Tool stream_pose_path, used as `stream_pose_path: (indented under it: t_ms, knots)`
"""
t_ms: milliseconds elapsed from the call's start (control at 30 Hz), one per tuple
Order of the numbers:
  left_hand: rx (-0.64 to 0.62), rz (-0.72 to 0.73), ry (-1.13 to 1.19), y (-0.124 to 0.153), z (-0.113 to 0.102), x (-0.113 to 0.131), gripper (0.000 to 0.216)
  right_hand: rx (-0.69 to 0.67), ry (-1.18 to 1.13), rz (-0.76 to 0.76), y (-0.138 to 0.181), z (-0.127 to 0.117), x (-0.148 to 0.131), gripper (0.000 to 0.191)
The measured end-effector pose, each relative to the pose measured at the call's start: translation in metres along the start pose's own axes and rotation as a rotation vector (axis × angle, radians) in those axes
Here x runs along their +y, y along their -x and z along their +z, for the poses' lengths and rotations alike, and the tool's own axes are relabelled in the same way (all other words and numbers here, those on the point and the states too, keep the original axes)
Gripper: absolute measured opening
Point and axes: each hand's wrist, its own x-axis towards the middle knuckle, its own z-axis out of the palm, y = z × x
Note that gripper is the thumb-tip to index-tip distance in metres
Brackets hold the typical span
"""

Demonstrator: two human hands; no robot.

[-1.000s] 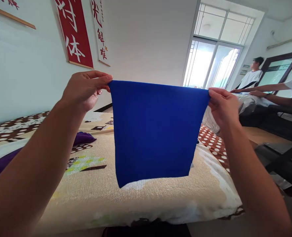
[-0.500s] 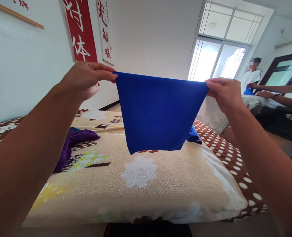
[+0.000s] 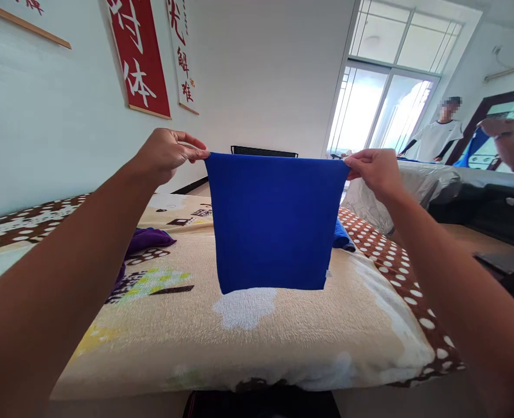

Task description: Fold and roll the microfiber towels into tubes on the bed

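Through the head view, I see my left hand (image 3: 163,155) pinching one upper corner of a blue cloth (image 3: 277,226) and my right hand (image 3: 379,173) pinching the other, so it hangs spread above the cream blanket (image 3: 292,354). A purple cloth (image 3: 151,241) lies on the left; more blue fabric (image 3: 342,237) shows behind the right edge.

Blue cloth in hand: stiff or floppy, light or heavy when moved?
Probably floppy: the blue cloth hangs from its top corners, its lower edge slightly wavy. Likely light: the left hand and right hand each hold it in a fingertip pinch.
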Motion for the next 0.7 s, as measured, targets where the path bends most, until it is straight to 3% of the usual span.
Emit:
stream_pose_path:
  t_ms: [133,300,567,633,700]
  knots:
    - [-0.021,-0.245,0.112,0.001,0.005,0.004,0.017,-0.007,-0.073,0.042,0.003,0.008,0.0,0.005]
    - [-0.002,-0.461,0.264,0.004,0.004,0.006,0.02,0.027,-0.285,0.169,0.003,0.012,0.006,0.005]
    - [-0.03,-0.336,0.461,0.011,0.012,0.003,0.021,-0.077,-0.362,0.245,0.003,0.014,0.012,0.012]
    - [-0.026,-0.249,0.4,0.014,0.015,0.004,0.024,-0.054,-0.286,0.191,0.004,0.014,0.012,0.016]
    - [0.014,-0.097,0.189,0.017,0.016,0.003,0.025,-0.025,-0.185,0.127,0.005,0.014,0.012,0.016]
